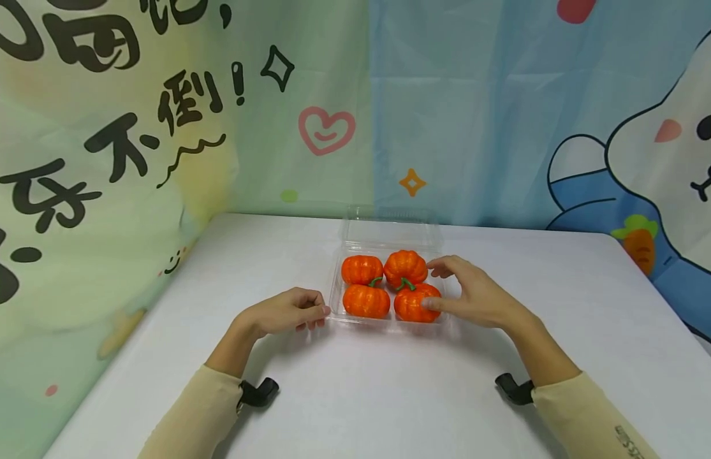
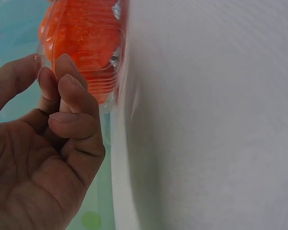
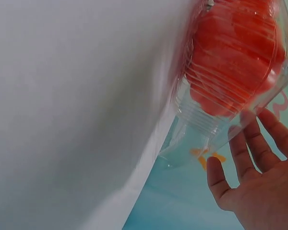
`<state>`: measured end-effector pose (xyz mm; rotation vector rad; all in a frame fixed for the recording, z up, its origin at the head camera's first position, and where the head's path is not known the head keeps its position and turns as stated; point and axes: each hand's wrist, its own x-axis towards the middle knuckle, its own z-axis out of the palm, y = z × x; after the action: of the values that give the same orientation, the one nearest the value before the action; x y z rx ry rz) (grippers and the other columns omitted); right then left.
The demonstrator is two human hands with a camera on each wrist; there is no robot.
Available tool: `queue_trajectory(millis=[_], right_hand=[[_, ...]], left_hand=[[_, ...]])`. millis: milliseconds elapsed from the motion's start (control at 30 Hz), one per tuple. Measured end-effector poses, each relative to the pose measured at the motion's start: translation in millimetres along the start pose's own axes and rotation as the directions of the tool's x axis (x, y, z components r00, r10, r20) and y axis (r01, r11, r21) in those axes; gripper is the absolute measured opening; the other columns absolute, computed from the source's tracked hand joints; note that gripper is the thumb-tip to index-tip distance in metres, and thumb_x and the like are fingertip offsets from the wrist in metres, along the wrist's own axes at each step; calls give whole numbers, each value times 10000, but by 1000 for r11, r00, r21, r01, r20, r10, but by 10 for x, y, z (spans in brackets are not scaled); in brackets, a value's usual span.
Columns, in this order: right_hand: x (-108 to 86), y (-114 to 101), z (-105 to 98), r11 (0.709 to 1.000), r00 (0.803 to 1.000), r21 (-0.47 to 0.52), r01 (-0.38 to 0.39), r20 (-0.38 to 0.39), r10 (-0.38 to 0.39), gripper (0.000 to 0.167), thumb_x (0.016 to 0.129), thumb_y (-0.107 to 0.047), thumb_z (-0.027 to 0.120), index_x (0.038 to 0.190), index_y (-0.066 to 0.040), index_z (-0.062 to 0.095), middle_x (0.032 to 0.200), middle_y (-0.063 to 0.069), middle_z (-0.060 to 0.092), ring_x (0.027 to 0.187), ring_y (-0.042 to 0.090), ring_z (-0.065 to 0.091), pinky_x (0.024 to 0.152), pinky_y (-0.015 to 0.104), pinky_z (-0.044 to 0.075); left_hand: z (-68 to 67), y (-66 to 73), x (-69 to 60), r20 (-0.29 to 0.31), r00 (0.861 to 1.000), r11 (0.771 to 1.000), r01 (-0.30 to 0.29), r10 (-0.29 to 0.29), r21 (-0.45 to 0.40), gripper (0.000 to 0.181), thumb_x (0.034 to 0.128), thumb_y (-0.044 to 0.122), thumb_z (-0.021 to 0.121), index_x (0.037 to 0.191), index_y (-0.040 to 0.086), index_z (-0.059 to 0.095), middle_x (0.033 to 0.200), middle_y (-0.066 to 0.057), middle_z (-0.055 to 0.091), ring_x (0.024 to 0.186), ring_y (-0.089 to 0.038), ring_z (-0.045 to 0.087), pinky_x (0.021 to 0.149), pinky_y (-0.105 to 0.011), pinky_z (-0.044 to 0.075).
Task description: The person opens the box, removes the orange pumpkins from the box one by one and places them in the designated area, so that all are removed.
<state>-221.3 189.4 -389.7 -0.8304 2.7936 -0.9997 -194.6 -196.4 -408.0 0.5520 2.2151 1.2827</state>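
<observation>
A clear plastic clamshell box (image 1: 363, 322) lies with its lid raised at the back. Several small orange pumpkins fill it, among them a front-left pumpkin (image 1: 366, 301) and a front-right pumpkin (image 1: 411, 303) with a green stem. At the left wall, my left hand (image 1: 292, 310) pinches the box's rim between thumb and fingertips, as the left wrist view shows up close. Over the right side of the box, my right hand (image 1: 476, 294) reaches in with fingers extended. Its thumb lies against the front-right pumpkin, and its fingertips are beside the back-right pumpkin (image 1: 405, 266).
The box stands toward the back of a white table (image 1: 355, 395). Behind the table's far edge hangs a printed cloth backdrop (image 1: 447, 127). The transparent lid (image 1: 391, 231) leans up near that edge. A black wrist strap mount (image 1: 259, 391) sits on the left forearm.
</observation>
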Motion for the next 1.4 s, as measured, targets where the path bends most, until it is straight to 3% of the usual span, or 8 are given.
queue_trajectory(millis=[400,833,1100,1400], right_hand=[[-29,-6,55,996,996,-38,75,50,-73,641,833,-500,831,1308,-121,627,1293,54,625,1254,327,542,1059,628,413],[-43,-86,3,986,995,-159,39,99,-24,615,835,-520,815,1306,-155,662,1329,69,651,1267,349,551,985,720,344],[-13,-103,6,992,994,-112,61,100,-50,540,869,-472,802,1296,-167,674,1272,-2,668,1192,261,619,1026,761,316],[13,-142,-49,995,992,-55,84,102,-78,520,873,-453,807,1281,-153,685,1263,9,662,1161,257,619,1016,596,476]], left_hand=[[10,-19,3,-2,1000,1000,0,0,5,307,1042,277,589,919,-2,623,829,-107,620,684,-200,492,634,-270,416],[9,-30,5,3,1000,1000,-7,6,8,294,1048,263,582,926,-1,624,847,-134,622,695,-199,497,643,-275,426],[12,-16,-12,7,1000,1000,1,-1,-5,292,1046,269,586,927,5,624,835,-120,615,702,-209,494,642,-275,420],[10,-4,-6,3,1000,1000,-10,10,-9,281,1044,259,584,928,6,624,835,-131,613,692,-208,492,628,-271,418]])
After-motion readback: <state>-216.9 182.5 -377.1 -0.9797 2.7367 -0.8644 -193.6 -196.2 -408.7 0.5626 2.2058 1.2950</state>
